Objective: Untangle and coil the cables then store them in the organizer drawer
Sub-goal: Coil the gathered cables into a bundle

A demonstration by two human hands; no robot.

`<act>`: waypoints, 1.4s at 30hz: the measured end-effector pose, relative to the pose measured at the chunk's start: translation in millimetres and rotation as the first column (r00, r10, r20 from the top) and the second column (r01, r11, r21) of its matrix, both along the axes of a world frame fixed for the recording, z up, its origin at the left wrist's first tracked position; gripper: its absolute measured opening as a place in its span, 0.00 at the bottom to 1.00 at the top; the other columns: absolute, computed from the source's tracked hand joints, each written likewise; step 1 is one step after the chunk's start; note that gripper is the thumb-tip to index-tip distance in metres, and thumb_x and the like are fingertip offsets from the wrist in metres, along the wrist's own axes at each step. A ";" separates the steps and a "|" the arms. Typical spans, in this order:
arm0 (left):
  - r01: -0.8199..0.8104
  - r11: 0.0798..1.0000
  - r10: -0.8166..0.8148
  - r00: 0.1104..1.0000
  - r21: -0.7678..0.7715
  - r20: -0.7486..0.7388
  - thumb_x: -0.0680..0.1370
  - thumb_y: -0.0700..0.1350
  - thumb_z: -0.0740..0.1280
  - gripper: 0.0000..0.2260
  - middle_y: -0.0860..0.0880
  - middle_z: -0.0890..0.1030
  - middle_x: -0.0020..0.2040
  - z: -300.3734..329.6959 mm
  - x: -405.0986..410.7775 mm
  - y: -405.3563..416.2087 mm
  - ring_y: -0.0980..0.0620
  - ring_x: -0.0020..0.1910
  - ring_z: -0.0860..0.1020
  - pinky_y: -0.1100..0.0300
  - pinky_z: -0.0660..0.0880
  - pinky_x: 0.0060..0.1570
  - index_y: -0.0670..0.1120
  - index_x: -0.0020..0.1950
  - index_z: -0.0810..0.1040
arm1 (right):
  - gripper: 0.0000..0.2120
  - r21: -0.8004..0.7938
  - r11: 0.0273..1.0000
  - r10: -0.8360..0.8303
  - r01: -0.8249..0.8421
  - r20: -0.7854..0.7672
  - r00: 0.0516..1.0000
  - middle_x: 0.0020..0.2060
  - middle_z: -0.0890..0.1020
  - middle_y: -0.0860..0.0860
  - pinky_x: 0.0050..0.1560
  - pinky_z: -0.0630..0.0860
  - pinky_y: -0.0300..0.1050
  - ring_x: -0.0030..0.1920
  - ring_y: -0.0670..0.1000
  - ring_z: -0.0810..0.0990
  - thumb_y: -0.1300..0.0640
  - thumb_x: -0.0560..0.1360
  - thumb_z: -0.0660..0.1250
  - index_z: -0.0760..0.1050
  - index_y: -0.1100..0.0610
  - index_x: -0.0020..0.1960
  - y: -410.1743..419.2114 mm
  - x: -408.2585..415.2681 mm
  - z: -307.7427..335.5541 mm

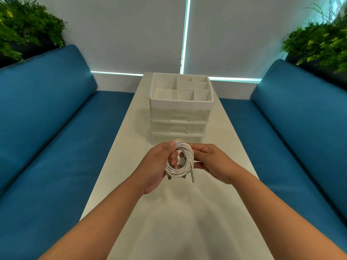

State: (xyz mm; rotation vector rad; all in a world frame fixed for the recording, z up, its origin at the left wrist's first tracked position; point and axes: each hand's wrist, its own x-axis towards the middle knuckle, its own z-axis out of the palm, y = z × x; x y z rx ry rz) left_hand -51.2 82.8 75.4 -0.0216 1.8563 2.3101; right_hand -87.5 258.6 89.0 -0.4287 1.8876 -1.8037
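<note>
Now both hands, left and right, pinch the coiled cables; loosening could unspool loops before the 12 o'clock organizer

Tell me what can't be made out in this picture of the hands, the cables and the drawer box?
- Coiled cables, head view: how many there are; the loops overlap.
- Left hand: fingertips partly hidden behind the coil.
- Organizer drawers: contents unclear through the cloudy plastic fronts.
- Bottom drawer: partly hidden by both hands, right hand included.
</note>
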 end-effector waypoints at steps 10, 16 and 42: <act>-0.111 0.988 0.107 0.994 -0.112 -0.036 0.84 0.52 0.56 0.15 0.50 0.73 0.33 1.0 0.8 15.3 0.54 0.30 0.74 0.61 0.66 0.29 0.41 0.50 0.74 | 0.14 -0.023 0.948 -0.317 0.317 -0.111 0.942 0.42 0.85 0.53 0.37 0.77 0.36 0.36 0.45 0.81 0.63 0.81 0.59 0.80 0.54 0.60 -16.9 2.7 -12.4; -0.132 0.952 0.124 0.991 -0.276 -0.048 0.83 0.55 0.57 0.14 0.50 0.75 0.35 -2.4 -2.4 14.0 0.54 0.35 0.76 0.61 0.67 0.31 0.48 0.55 0.77 | 0.12 -0.083 0.907 -0.417 0.412 -0.040 0.908 0.44 0.86 0.53 0.42 0.81 0.41 0.40 0.48 0.84 0.61 0.81 0.60 0.80 0.57 0.60 -17.9 4.5 -17.5; -0.300 0.840 0.169 0.936 -0.451 -0.307 0.84 0.50 0.54 0.14 0.56 0.78 0.42 -4.8 -9.9 19.4 0.67 0.38 0.77 0.76 0.70 0.36 0.42 0.54 0.74 | 0.24 -0.144 0.966 -0.151 0.216 0.367 0.918 0.47 0.82 0.59 0.51 0.77 0.50 0.46 0.58 0.80 0.47 0.79 0.57 0.79 0.65 0.59 -16.5 3.2 -1.6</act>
